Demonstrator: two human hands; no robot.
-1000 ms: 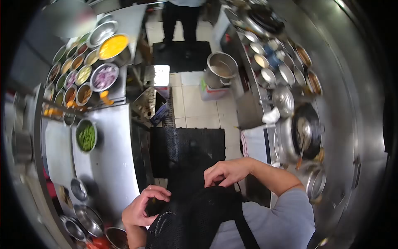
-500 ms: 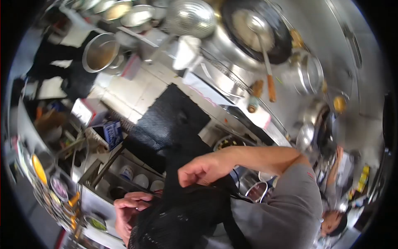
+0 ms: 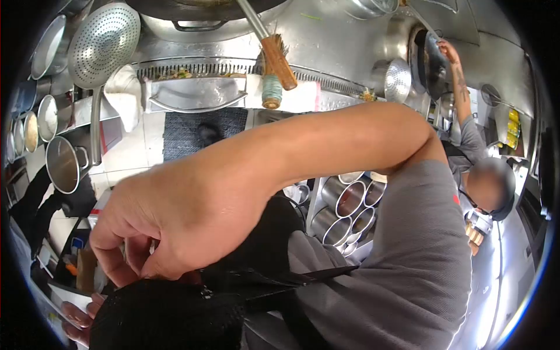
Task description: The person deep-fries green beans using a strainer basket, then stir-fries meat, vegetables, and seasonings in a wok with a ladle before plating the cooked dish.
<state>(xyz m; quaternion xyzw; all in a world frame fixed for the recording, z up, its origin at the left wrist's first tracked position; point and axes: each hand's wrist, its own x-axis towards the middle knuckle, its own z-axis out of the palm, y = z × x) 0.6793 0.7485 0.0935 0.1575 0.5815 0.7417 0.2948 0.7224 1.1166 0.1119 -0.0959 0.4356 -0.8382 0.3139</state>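
Note:
My right hand [image 3: 169, 224] is large in the head view, in front of the black cloth at my body [image 3: 169, 315]. Its fingers curl inward in a closed grip, and whatever they may hold is hidden behind them. Low on the left, part of my left hand [image 3: 81, 318] shows past the black cloth, fingers bent and a little apart, with nothing visible in them. Beyond my right forearm, a ladle's wooden handle [image 3: 279, 63] rests across a brush [image 3: 272, 90] with a green-wrapped grip at the stove's edge.
A perforated skimmer [image 3: 105, 46] and a white cloth [image 3: 123, 96] lie along the counter edge. A wok [image 3: 204, 10] sits at the top. Steel containers [image 3: 353, 198] stand below my arm. At right, another person [image 3: 475, 146] reaches toward the pans.
My view has swung toward the stove. My right hand now appears much larger and further left, its arm stretched across the view. My left hand has shifted to the lower left, mostly hidden.

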